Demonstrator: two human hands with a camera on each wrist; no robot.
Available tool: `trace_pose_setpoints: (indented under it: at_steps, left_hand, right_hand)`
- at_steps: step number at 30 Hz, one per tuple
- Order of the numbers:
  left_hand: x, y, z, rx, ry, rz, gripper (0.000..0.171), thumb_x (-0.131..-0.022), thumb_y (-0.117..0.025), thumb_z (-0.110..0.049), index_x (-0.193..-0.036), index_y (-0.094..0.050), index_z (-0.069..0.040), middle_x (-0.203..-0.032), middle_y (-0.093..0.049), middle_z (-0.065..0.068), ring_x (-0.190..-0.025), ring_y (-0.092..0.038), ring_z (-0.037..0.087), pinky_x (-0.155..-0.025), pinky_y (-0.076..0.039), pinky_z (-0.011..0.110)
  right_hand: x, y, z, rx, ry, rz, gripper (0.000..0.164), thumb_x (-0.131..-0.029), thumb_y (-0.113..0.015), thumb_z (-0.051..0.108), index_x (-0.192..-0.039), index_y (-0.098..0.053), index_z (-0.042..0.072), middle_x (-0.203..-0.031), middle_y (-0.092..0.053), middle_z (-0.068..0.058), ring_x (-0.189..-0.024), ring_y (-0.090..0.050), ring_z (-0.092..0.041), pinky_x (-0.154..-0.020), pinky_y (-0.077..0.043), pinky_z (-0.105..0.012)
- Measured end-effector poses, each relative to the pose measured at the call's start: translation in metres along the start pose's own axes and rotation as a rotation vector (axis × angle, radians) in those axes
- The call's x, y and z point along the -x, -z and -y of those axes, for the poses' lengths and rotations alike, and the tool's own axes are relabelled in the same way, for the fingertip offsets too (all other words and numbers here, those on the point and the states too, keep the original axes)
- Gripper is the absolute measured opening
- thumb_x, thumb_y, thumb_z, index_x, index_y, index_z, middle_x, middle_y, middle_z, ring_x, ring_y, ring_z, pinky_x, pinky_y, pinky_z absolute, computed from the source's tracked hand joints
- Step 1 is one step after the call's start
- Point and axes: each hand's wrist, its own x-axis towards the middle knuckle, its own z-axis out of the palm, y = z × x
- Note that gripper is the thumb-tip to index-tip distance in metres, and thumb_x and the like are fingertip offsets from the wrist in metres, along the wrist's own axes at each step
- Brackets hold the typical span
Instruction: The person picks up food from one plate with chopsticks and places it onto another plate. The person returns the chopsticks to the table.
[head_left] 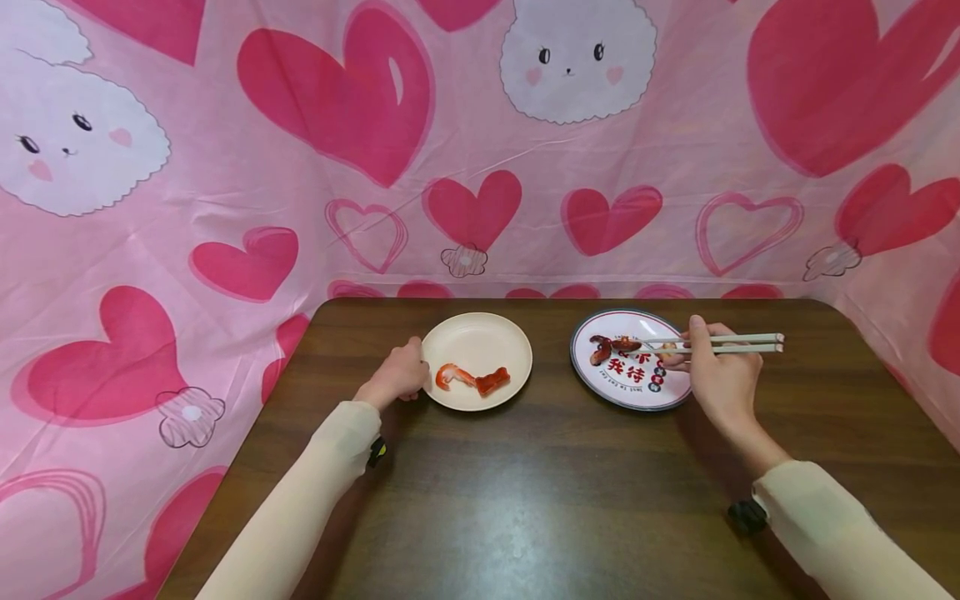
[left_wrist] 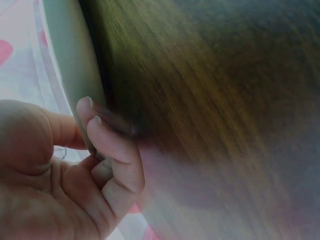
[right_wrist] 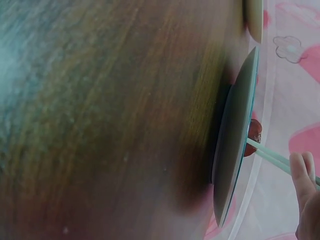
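Head view: counter (head_left: 487, 483), pink heart-print cloth (head_left: 540, 158) behind far edge. Cream plate (head_left: 480, 337) near far edge, left of middle; shrimp-like piece (head_left: 451, 375) and red-brown chunk (head_left: 492, 382) on it, side by side. Left hand (head_left: 396, 373) at plate's left rim. Printed plate (head_left: 590, 379) near far edge, right of middle, holds dark curved piece (head_left: 601, 351) and glossy brown piece (head_left: 627, 344). Right hand (head_left: 722, 379) grips pale chopsticks (head_left: 750, 338), tips at the glossy brown piece; can't tell if clamped.

Left wrist: left hand pinches cream plate's rim, thumb one side, curled fingers other side.

Right wrist: printed plate edge-on; chopsticks reach over rim to brown food. Right hand partly cropped, fingers on sticks.
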Motion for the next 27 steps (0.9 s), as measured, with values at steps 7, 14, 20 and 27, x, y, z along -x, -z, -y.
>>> trace_pose_setpoints:
  at_steps: [7,14,20,27]
  left_hand:
    - [0.001,0.001,-0.001,-0.005,0.002,0.003,0.036,-0.106,-0.047,-0.008,-0.137,-0.041,0.007,-0.082,-0.062,0.018,-0.055,-0.06,0.023,-0.05,-0.054,0.033]
    - [0.001,0.001,-0.002,-0.01,0.005,-0.001,0.037,-0.106,-0.047,-0.008,-0.138,-0.041,0.007,-0.082,-0.063,0.019,-0.055,-0.061,0.023,-0.05,-0.054,0.033]
    - [0.001,0.001,-0.001,-0.01,0.005,0.002,0.037,-0.105,-0.047,-0.009,-0.138,-0.041,0.007,-0.082,-0.063,0.018,-0.056,-0.061,0.023,-0.05,-0.055,0.033]
    - [0.001,0.002,0.0,0.001,0.006,0.008,0.039,-0.105,-0.048,-0.008,-0.14,-0.04,0.007,-0.083,-0.063,0.018,-0.056,-0.06,0.023,-0.051,-0.054,0.033]
  right_hand:
    - [0.003,0.002,0.001,0.019,-0.029,-0.004,0.039,-0.104,-0.065,0.034,-0.097,-0.068,-0.004,-0.069,-0.074,-0.005,-0.057,-0.073,-0.013,-0.054,-0.058,-0.027]
    - [0.007,0.002,0.006,0.006,-0.008,-0.013,0.039,-0.105,-0.065,0.03,-0.096,-0.067,-0.008,-0.069,-0.073,-0.004,-0.057,-0.073,-0.014,-0.054,-0.058,-0.026]
    - [0.008,0.003,0.008,0.001,0.0,-0.016,0.043,-0.105,-0.065,0.029,-0.099,-0.066,-0.014,-0.069,-0.072,-0.005,-0.057,-0.073,-0.013,-0.054,-0.058,-0.025]
    - [0.01,0.004,0.008,0.005,0.013,-0.012,0.041,-0.105,-0.066,0.03,-0.096,-0.068,-0.01,-0.07,-0.073,-0.011,-0.055,-0.073,-0.014,-0.054,-0.058,-0.026]
